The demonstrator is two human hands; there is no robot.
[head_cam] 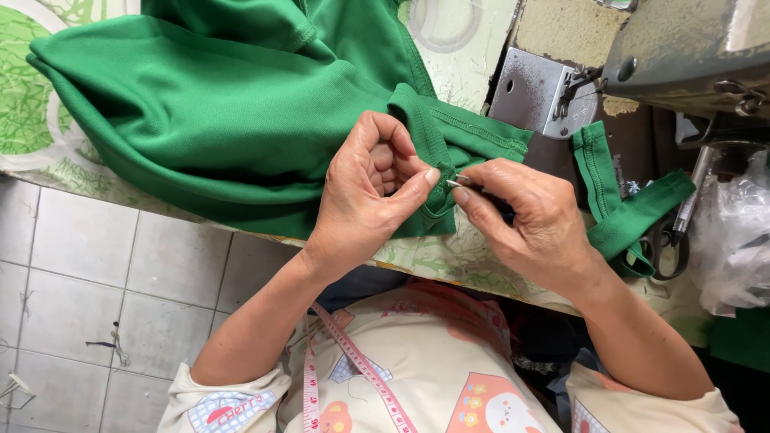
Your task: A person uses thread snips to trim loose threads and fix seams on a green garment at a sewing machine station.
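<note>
Fingers of both hands, L (365,200) & R (533,220), clamped on green fabric (224,104) hem, table edge (96,188) near.

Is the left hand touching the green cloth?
Touching. The head view shows the left hand pinching a fold of the green cloth between thumb and fingers, beside the small metal tool in the right hand.

A large green knit garment (224,104) of smooth, slightly shiny fabric lies bunched in thick folds across the surface, one rounded fold hanging over its near edge. A stitched hem edge is pinched up near the middle. A narrow green strip (622,216) of the same fabric trails off to the right. A small, thin metal tool (459,184), silver-tipped, touches the pinched hem.
</note>
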